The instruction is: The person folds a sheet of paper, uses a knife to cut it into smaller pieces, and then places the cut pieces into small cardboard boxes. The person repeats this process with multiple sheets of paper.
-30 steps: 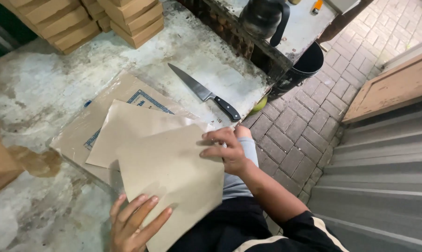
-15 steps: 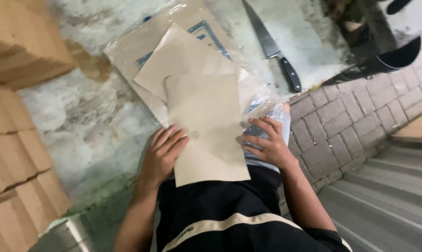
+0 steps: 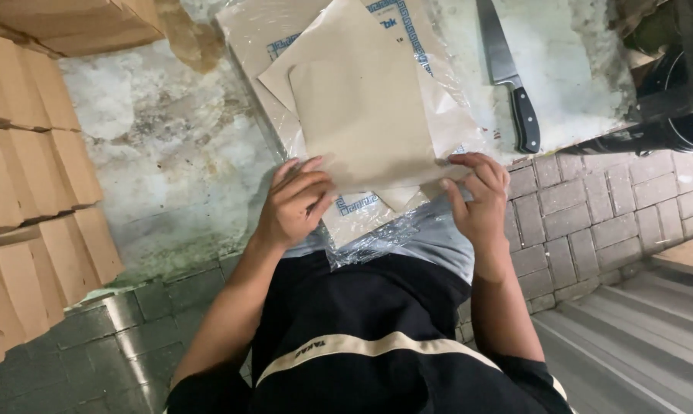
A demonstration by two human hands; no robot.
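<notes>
**Brown paper sheet held at its near edge by both hands**

Brown and thin, the flat rectangular paper sheet (image 3: 362,123) lies on top of a plastic-wrapped stack of the same brown paper (image 3: 323,46), itself resting on the worn, stained concrete tabletop (image 3: 170,153). The left hand (image 3: 294,205) has its fingers (image 3: 304,184) spread nearly flat, pressing on the sheet's near left corner rather than closing round it. The right hand (image 3: 480,201) curls its fingers (image 3: 480,162) partly shut, pinching the near right corner between thumb and fingertips.

The sheet looks light and limp; it would likely sag or crease if lifted by one corner, so a hold at two corners or along one edge suits it best. The clear wrap beneath looks slippery and crinkles just below the fingers.

Beyond the right fingers, well apart, lies one black-handled kitchen knife (image 3: 511,84), blade pointing away. To the left of the left fingers stand folded cardboard boxes (image 3: 32,192) in several rows; their exact number cannot be told. Two loose sheets seem to overlap on the pack.
</notes>
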